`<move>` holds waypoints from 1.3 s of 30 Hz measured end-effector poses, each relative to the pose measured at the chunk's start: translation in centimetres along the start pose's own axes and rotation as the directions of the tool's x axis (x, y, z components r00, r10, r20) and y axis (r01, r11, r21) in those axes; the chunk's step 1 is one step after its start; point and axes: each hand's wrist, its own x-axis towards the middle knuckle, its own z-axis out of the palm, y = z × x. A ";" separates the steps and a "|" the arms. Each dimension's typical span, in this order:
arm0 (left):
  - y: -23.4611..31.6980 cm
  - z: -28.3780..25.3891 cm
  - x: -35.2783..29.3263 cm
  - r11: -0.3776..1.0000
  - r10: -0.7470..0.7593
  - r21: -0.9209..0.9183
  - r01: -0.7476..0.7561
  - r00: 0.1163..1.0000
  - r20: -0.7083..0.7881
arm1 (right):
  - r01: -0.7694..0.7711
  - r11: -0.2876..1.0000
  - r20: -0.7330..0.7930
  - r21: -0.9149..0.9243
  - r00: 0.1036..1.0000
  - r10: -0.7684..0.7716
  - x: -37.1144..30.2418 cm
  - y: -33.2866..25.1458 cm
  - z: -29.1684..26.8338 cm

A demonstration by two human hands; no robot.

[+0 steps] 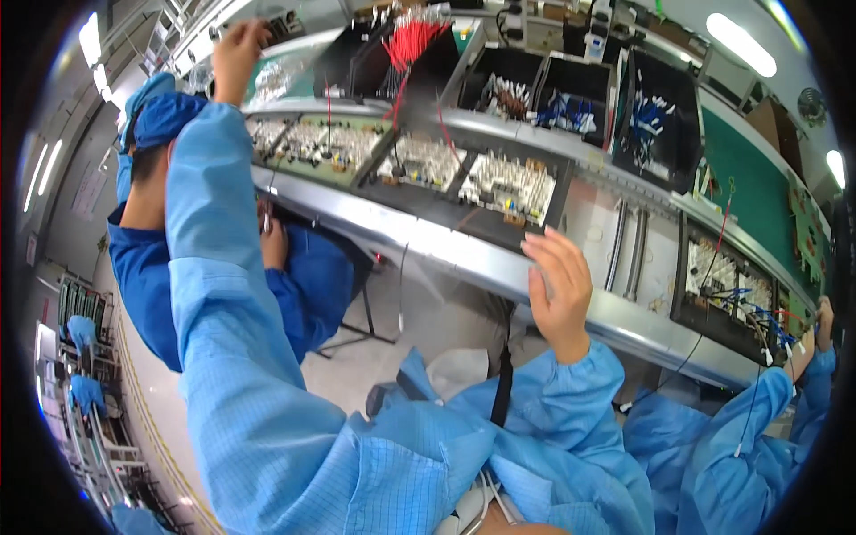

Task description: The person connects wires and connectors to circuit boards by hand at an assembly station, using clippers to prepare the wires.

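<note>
My left hand [239,55] is raised at the upper left, at the end of an outstretched light-blue sleeve. Its fingers look bent and blurred, so I cannot tell whether anything is in them. My right hand [560,290] is open, fingers stretched, over the metal rail [437,234] at the front of the line. Just beyond it, a circuit board [506,185] with white and yellow parts lies in a black tray [563,183]. To its left sits another circuit board [419,162] with a red wire standing up, followed by further boards [328,147] in a greenish tray.
Behind the line stand black bins of brown-and-white [508,96], blue [571,116] and white-tipped [649,116] wires, and a bundle of red wires [415,40]. A co-worker in dark blue [308,276] sits at left. Another co-worker's hand [800,355] works at wired boards [727,285] at right.
</note>
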 end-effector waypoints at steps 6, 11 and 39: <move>10.9 -6.8 -6.8 0.956 0.233 0.166 -0.243 0.969 0.078 | 0.048 0.997 -0.026 0.054 0.999 -0.046 1.1 -0.6 -0.2; 15.5 -2.5 -18.2 0.972 0.179 -0.102 -0.210 0.951 -0.253 | 0.066 0.998 0.008 0.017 0.998 -0.066 0.9 0.4 -0.7; 7.6 10.6 -24.1 0.960 -0.235 -0.114 0.256 0.956 0.175 | -0.058 0.969 0.122 -0.240 0.988 0.090 -0.8 -0.9 -6.4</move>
